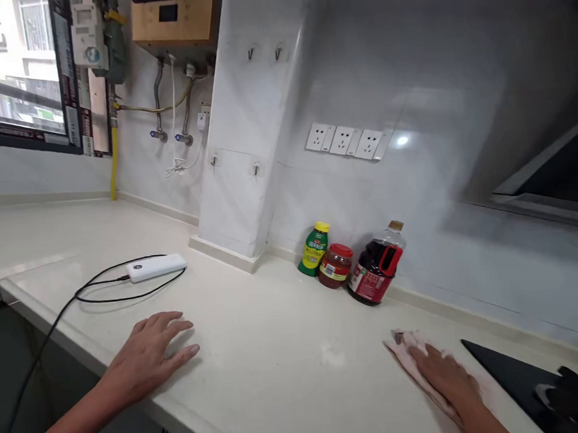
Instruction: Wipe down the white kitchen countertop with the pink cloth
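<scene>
My left hand (147, 354) hovers over or rests lightly on the pale countertop (281, 377) near its front edge, fingers spread and holding nothing. Over on the right, my right hand (444, 374) presses a pale pink cloth (425, 386) against the counter, the fingers on top of it. Part of the cloth is hidden beneath the palm. A faint whitish patch shows on the surface between the two hands.
By the wall stand a green-and-yellow bottle (314, 249), a red-lidded jar (335, 266) and a large dark sauce bottle (376, 266). A white power bank (155, 268) with a black cable (52, 328) lies at left. A black cooktop (511, 372) borders the cloth.
</scene>
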Demonstrator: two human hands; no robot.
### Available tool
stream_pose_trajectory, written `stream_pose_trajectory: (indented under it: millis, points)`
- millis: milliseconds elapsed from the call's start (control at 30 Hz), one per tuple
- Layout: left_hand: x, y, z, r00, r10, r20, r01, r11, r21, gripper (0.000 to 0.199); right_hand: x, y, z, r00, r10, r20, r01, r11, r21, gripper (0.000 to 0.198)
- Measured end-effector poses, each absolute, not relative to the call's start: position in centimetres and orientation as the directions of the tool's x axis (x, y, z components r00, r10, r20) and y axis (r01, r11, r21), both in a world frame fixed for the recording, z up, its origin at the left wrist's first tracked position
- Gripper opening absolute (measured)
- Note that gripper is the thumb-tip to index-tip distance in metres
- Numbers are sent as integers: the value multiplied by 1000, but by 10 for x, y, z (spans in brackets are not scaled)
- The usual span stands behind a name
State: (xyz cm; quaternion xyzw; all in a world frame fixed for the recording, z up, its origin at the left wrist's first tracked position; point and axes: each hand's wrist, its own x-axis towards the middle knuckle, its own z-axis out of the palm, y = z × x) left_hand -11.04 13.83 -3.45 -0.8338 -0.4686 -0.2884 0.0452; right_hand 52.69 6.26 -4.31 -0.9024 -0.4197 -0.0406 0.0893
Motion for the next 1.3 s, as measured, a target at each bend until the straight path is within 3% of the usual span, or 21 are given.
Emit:
stream_pose_trajectory:
  millis: [100,400,567,733,967,1100,1200,1300]
  points:
    - [-109,133,-29,396,747,534,796,-570,206,41,490,120,-40,620,783,56,782,-609,-134,84]
    - [-107,124,-20,331,775,538,780,-545,306,40,344,262,-34,321,946,37,939,-314,-139,76]
    - [-108,123,-19,244,821,516,758,-494,426,42,279,291,-19,217,976,24,965,-210,-160,73]
    - [-107,122,-19,218,849,482,737,-467,489,46,213,276,-13,11,1000,10,985,-9,-173,69]
    - [-107,125,-23,178,865,469,757,-425,496,50,116,193,-5,-304,952,-15,933,295,-204,78]
    - [-110,128,-27,140,871,470,773,-393,498,49,82,144,-8,-612,791,-16,760,582,-288,85]
    - [-112,129,-29,143,869,473,790,-388,474,50,93,135,-6,-691,722,28,684,665,-300,71]
    - [-112,128,-29,163,867,471,822,-384,420,50,136,144,6,-655,748,104,704,655,-276,55]
